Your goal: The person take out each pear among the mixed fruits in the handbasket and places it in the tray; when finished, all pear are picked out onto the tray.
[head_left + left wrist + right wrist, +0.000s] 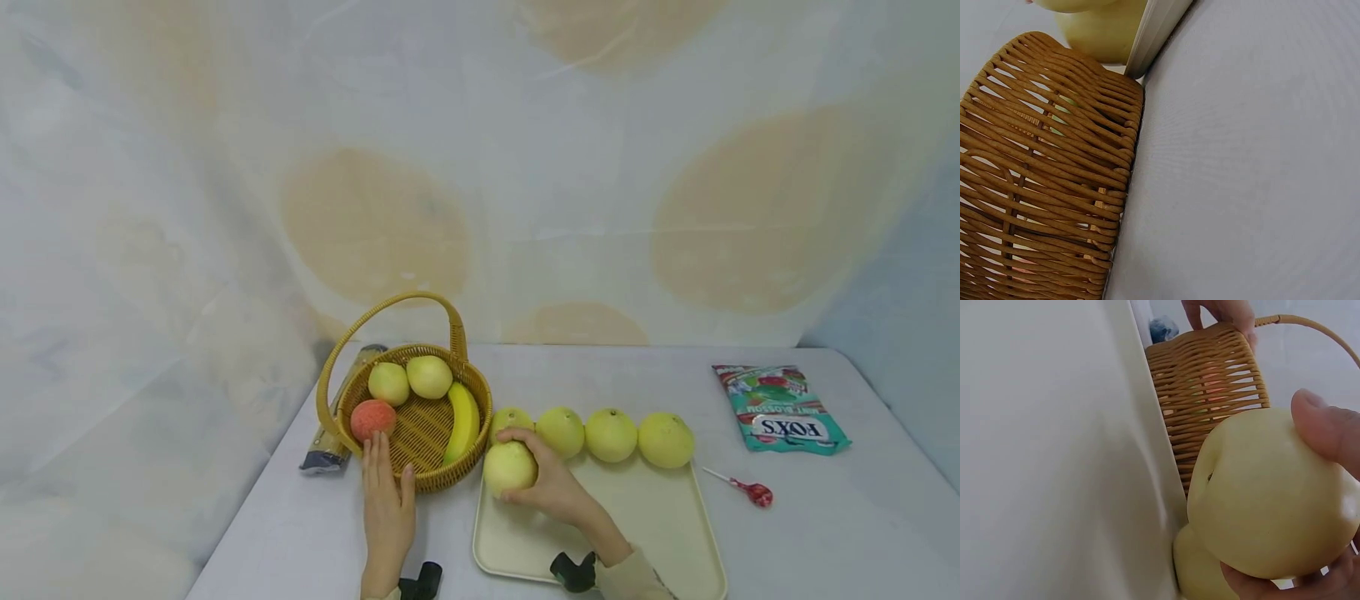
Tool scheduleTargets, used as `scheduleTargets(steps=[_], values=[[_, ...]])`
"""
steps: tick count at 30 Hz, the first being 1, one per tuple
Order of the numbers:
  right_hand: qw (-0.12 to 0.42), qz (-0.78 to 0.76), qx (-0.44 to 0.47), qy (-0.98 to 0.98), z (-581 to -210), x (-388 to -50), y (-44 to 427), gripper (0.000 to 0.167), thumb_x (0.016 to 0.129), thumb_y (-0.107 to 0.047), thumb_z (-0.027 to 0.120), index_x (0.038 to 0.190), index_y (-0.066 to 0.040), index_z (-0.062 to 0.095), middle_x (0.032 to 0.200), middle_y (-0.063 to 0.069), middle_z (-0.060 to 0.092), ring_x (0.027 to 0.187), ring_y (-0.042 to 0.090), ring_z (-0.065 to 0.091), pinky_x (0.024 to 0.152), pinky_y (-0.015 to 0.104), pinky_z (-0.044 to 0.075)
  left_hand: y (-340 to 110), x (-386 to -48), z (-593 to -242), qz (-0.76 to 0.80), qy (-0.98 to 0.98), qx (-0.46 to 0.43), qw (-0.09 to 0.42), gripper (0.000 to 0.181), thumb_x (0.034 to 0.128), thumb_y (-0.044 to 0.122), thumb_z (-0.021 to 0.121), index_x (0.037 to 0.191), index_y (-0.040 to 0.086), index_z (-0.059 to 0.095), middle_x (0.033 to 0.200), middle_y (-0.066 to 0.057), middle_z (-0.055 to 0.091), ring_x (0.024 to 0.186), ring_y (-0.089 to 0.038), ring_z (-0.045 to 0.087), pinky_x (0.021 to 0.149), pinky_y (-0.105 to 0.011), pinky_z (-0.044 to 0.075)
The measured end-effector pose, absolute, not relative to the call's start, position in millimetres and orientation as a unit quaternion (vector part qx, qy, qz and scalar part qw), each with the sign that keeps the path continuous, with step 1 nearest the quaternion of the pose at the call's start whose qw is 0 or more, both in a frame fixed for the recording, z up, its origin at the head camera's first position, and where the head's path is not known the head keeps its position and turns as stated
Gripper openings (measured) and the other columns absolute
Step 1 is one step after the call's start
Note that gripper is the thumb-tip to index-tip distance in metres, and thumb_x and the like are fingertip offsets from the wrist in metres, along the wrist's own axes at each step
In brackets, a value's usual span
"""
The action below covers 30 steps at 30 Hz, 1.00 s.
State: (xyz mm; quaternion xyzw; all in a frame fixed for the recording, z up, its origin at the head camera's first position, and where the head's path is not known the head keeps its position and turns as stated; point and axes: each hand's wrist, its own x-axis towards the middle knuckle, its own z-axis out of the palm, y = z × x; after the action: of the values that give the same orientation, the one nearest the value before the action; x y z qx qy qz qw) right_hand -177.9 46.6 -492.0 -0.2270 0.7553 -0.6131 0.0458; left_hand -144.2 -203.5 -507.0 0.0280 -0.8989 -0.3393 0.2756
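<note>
My right hand (553, 485) grips a pale yellow-green round fruit (510, 468) over the left side of the cream tray (600, 533); the right wrist view shows thumb and fingers around this fruit (1266, 494). My left hand (387, 508) rests with extended fingers at the near-left rim of the wicker basket (450, 477), beside a red fruit (372, 419). Inside the basket are also two yellow-green fruits (429, 377) and a banana (463, 423). The left wrist view shows the basket's woven side (1054, 169), but no hand.
Several similar fruits (612, 435) stand in a row along the tray's far edge. A lollipop (757, 494) and a green FOX'S bag (783, 410) lie right of the tray. A dark-and-gold packet (326, 454) lies partly behind the basket's left side.
</note>
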Motion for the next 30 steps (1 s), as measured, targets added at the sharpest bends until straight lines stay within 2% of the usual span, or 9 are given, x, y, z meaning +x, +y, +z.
scheduleTargets(steps=[8,14,17,26,30], values=[[0.036,-0.594,-0.252,0.763,-497.0,-176.1,44.3,0.075,0.066,-0.002,0.083,0.131,-0.02,0.051,0.139,-0.002,0.052,0.134,0.023,0.043,0.112,0.045,0.032,-203.2,-144.9,-505.6,-0.343,-0.901,0.033,0.265,0.062,0.0989,0.015,0.053,0.152,0.001,0.024,0.159,-0.022,0.023,0.148,-0.04,0.017,0.116,-0.06,0.021],[0.025,-0.581,-0.292,0.76,-501.0,-176.4,43.2,0.061,0.069,-0.004,0.082,0.121,-0.022,0.058,0.145,0.005,0.047,0.139,0.032,0.038,0.115,0.056,0.024,-203.7,-145.6,-506.4,-0.339,-0.901,0.032,0.268,0.063,0.0984,0.014,0.054,0.153,0.001,0.024,0.158,-0.022,0.024,0.148,-0.04,0.017,0.118,-0.058,0.019],[0.027,-0.58,-0.298,0.758,-501.2,-176.4,42.9,0.057,0.069,-0.005,0.082,0.119,-0.023,0.059,0.145,0.007,0.048,0.14,0.033,0.037,0.115,0.057,0.022,-204.2,-145.6,-506.4,-0.338,-0.901,0.032,0.269,0.063,0.0983,0.014,0.054,0.153,0.001,0.024,0.159,-0.021,0.024,0.148,-0.039,0.017,0.119,-0.056,0.018],[0.058,-0.583,-0.297,0.754,-498.1,-175.9,44.6,0.05,0.074,-0.01,0.08,0.119,-0.022,0.062,0.14,0.009,0.054,0.137,0.026,0.043,0.116,0.032,0.027,-203.1,-145.5,-507.1,-0.332,-0.899,0.026,0.283,0.062,0.0973,0.013,0.055,0.151,-0.002,0.027,0.157,-0.024,0.026,0.146,-0.041,0.02,0.119,-0.055,0.019],[0.061,-0.579,-0.3,0.756,-493.9,-175.5,46.9,0.048,0.076,-0.013,0.079,0.121,-0.018,0.062,0.14,0.011,0.054,0.136,0.027,0.044,0.117,0.036,0.031,-202.9,-144.9,-507.5,-0.333,-0.899,0.027,0.284,0.062,0.0975,0.014,0.055,0.151,-0.002,0.027,0.157,-0.024,0.026,0.146,-0.041,0.021,0.118,-0.055,0.02]])
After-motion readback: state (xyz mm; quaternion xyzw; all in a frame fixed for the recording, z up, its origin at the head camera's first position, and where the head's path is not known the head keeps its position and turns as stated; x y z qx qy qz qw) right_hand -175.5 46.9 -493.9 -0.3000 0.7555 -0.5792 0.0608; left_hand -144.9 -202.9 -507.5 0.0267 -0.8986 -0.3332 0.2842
